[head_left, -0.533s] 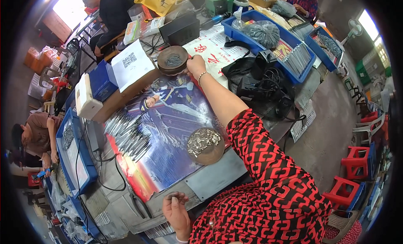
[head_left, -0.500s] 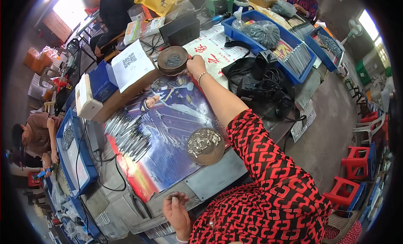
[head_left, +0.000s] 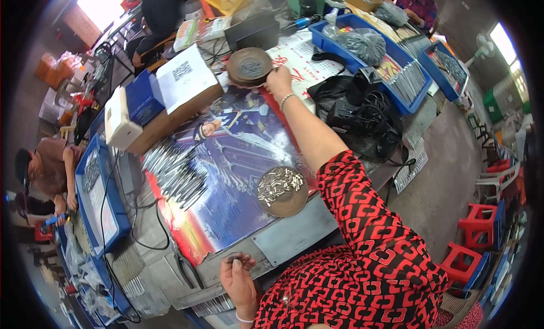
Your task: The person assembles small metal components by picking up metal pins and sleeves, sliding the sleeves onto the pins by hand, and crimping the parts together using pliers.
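Sitting at 12 o'clock, the bowl (head_left: 234, 63) is looking stiff, best held by its rim, where the right hand (head_left: 279, 83) is resting narrow at 4 o'clock, grip unclear, the left hand (head_left: 238, 279) half-curled, contents unclear.

Daylight enters through a blown-out pale opening (head_left: 102, 7) at upper left and a tall, narrow, overexposed window (head_left: 506, 48) at upper right, leaving the surroundings dimmer. Thin silver metal rods (head_left: 177, 173) glint. Slight blur softens the white printed paper sheet (head_left: 195, 82) (its pattern smears); fisheye distortion curves the margins into black.
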Motion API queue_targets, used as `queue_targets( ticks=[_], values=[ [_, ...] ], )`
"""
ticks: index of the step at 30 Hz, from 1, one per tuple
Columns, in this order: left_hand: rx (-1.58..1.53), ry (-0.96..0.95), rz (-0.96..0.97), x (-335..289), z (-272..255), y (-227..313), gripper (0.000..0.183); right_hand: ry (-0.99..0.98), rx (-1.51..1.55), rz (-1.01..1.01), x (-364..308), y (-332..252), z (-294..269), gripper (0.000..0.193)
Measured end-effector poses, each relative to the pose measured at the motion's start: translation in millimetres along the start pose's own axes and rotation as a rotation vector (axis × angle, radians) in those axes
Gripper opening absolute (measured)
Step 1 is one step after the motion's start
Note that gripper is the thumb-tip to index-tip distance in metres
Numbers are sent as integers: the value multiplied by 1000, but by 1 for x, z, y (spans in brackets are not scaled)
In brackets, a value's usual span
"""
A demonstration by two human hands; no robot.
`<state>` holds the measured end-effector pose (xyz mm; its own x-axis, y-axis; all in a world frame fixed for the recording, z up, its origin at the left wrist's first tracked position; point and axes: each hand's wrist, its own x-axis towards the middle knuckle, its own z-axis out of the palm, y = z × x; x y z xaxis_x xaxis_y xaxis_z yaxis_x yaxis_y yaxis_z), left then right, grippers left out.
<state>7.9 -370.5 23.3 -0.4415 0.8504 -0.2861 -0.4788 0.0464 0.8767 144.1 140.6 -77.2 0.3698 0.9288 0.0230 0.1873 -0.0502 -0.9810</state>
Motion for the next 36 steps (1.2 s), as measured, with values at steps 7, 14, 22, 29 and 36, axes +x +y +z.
queue_targets(
  ticks=[7,14,22,29,36],
  values=[
    [249,-15,80,0,-10,-14,16,-57,81,-39,-12,-69,-40,20],
    [277,22,155,5,-19,-34,17,-217,177,-85,-28,-130,-15,19],
    [306,-30,221,7,-25,-39,21,-340,208,-35,-26,-145,63,12],
    [328,3,249,5,-23,-44,22,-184,-266,-427,-53,-152,96,16],
    [327,20,274,6,-16,-45,20,-279,-111,-220,-59,-150,105,15]
  ],
)
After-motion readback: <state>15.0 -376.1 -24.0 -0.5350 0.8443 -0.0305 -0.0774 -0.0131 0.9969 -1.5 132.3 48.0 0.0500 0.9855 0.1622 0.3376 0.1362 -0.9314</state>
